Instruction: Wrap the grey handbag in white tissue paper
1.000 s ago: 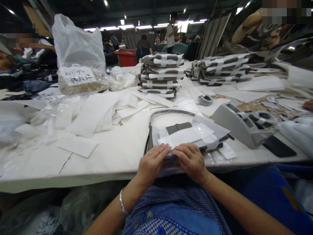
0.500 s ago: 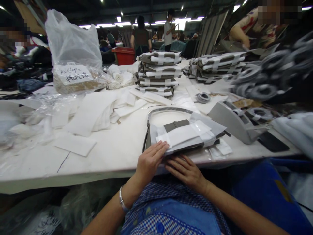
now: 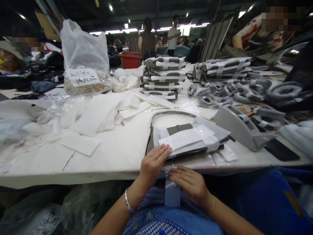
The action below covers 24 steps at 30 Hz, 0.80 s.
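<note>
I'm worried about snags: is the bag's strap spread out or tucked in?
Spread out: the strap curves in a wide arc over the white tabletop, beyond the bag.

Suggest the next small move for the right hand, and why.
Probably bring the clear strip up over the front edge of the bag with the right hand: that hand is already on the strip, which hangs past the edge of the table, while the left hand rests on the bag and could steady it.
</note>
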{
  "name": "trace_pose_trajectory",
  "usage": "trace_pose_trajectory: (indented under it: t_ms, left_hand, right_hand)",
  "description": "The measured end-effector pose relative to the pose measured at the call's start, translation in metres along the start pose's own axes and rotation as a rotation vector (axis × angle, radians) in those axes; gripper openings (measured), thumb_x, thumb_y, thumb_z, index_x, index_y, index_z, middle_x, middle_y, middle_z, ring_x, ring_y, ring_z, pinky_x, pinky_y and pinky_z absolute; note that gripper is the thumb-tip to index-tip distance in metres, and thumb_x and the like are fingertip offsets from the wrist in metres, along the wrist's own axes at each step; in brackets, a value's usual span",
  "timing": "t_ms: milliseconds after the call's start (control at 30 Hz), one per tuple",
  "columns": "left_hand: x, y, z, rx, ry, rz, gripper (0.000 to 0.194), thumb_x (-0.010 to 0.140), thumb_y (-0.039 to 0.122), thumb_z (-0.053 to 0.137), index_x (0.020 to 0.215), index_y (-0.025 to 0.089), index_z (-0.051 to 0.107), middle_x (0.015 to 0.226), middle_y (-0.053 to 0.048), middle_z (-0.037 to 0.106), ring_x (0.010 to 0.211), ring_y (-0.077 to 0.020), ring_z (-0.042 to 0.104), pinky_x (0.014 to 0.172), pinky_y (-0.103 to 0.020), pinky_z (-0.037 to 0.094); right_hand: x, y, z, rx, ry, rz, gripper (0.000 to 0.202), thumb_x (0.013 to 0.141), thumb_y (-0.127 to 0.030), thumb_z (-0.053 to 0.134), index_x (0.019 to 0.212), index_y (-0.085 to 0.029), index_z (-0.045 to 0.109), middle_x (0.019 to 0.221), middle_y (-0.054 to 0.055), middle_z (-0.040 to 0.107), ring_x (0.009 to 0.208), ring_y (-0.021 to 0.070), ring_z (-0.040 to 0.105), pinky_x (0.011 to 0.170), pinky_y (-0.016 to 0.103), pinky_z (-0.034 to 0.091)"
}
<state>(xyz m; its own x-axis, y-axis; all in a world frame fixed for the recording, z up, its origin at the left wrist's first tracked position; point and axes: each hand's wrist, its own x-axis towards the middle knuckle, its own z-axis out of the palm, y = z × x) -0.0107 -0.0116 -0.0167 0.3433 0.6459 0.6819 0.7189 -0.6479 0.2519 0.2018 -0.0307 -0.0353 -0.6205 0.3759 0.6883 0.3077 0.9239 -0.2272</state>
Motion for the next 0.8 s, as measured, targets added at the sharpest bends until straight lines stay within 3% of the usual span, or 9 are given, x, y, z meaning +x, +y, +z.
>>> trace_pose_trajectory:
  t_ms: [200, 367, 567, 800]
  left_hand:
    - [-0.003, 0.000, 0.002, 0.007, 0.005, 0.001, 0.042, 0.096, 0.008, 0.051, 0.137, 0.017, 0.053, 0.134, -0.008, 0.063, 0.129, -0.0211, 0.055, 0.107, -0.042, 0.053]
    - [-0.004, -0.002, 0.004, 0.013, 0.016, 0.029, 0.042, 0.096, 0.008, 0.052, 0.137, 0.017, 0.053, 0.133, -0.008, 0.064, 0.128, -0.0207, 0.056, 0.106, -0.042, 0.053]
    - [-0.005, -0.001, 0.007, 0.019, 0.048, 0.035, 0.039, 0.095, 0.007, 0.054, 0.134, 0.015, 0.055, 0.130, -0.008, 0.066, 0.127, -0.0212, 0.057, 0.106, -0.040, 0.054]
    - [-0.002, 0.002, 0.005, 0.038, 0.083, -0.021, 0.028, 0.099, 0.011, 0.043, 0.121, 0.009, 0.061, 0.115, -0.014, 0.072, 0.115, -0.0219, 0.065, 0.101, -0.037, 0.056]
  right_hand:
    - [0.001, -0.018, -0.009, 0.015, -0.021, 0.044, 0.036, 0.088, -0.002, 0.043, 0.113, -0.015, 0.065, 0.105, 0.005, 0.077, 0.104, 0.0160, 0.071, 0.097, 0.032, 0.057]
    - [0.020, -0.022, -0.030, 0.025, -0.025, 0.075, 0.037, 0.087, -0.001, 0.044, 0.112, -0.017, 0.066, 0.103, 0.003, 0.078, 0.099, 0.0138, 0.073, 0.096, 0.029, 0.057]
    - [0.069, 0.010, -0.049, -0.005, -0.026, 0.126, 0.031, 0.089, -0.005, 0.051, 0.109, -0.021, 0.068, 0.098, 0.000, 0.078, 0.087, 0.0145, 0.073, 0.094, 0.033, 0.054]
    - [0.099, 0.051, -0.029, -0.008, -0.074, 0.333, 0.019, 0.089, -0.015, 0.059, 0.094, -0.026, 0.074, 0.094, -0.001, 0.077, 0.094, 0.0198, 0.071, 0.089, 0.036, 0.055]
